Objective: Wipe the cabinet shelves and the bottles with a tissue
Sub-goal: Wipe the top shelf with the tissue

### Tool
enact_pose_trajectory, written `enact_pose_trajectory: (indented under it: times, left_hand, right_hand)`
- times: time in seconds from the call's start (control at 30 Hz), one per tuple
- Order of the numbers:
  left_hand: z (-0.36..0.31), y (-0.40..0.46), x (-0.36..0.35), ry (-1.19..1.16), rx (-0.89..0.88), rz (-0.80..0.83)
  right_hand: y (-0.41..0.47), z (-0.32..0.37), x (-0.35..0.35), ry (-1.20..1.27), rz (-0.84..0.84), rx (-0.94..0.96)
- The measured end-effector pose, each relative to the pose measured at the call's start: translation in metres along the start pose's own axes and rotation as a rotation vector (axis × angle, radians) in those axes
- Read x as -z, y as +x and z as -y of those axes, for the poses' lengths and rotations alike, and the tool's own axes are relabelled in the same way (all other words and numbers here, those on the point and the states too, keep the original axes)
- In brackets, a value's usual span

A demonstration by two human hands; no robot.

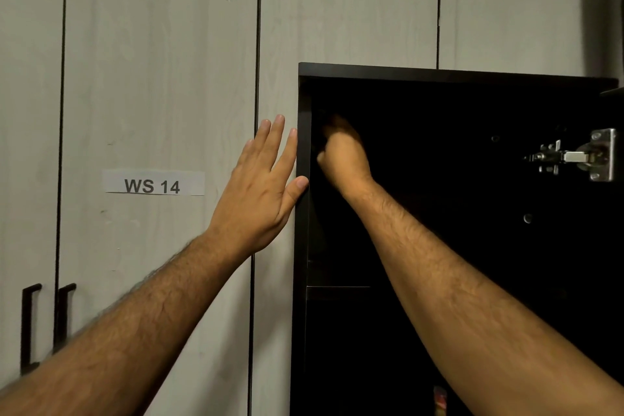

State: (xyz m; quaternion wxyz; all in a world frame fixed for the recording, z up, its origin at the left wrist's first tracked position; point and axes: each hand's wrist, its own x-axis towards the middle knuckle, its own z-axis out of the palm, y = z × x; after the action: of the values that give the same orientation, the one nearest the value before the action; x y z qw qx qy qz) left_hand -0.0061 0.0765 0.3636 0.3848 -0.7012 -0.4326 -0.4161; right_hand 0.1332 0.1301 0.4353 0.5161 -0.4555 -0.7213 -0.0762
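Observation:
A dark open cabinet fills the right half of the view, its inside almost black. My left hand lies flat with straight fingers on the pale closed door beside it, thumb against the cabinet's left front edge. My right hand reaches into the top compartment with its fingers curled, close to the inner left wall. The dark hides whatever it holds; no tissue shows. A shelf edge shows below my right forearm. Something small and yellowish, perhaps a bottle, shows at the cabinet's bottom.
Pale wood-grain doors cover the wall at left and above. A paper label reading WS 14 is stuck on one. Two black handles sit at lower left. A metal hinge is fixed on the cabinet's right inner side.

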Motion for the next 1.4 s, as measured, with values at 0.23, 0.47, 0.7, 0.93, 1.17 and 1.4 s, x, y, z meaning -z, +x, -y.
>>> enact_pose_trajectory:
  times: [0.23,0.47,0.7,0.93,1.17,1.4]
  left_hand:
    - [-0.001,-0.001,-0.004,-0.024,0.015,-0.031]
    - [-0.005,-0.002,-0.006,-0.013,0.041,-0.048]
    - [-0.006,-0.003,-0.003,0.004,0.044,-0.042]
    - [-0.008,-0.004,-0.002,0.015,0.054,-0.058]
    - [-0.01,-0.004,-0.003,0.012,0.066,-0.067]
    - [-0.012,-0.005,-0.006,-0.008,0.085,-0.08]
  right_hand:
    - [-0.035,-0.034,-0.013,-0.113,-0.012,0.318]
    - [-0.079,-0.058,-0.026,-0.255,0.472,0.355]
    - [-0.036,-0.047,0.002,-0.19,0.059,0.262]
    - [-0.057,-0.046,-0.009,-0.267,0.284,0.434]
    - [-0.052,-0.065,0.016,-0.245,0.558,0.207]
    - [-0.014,-0.09,0.032,-0.22,-0.13,0.276]
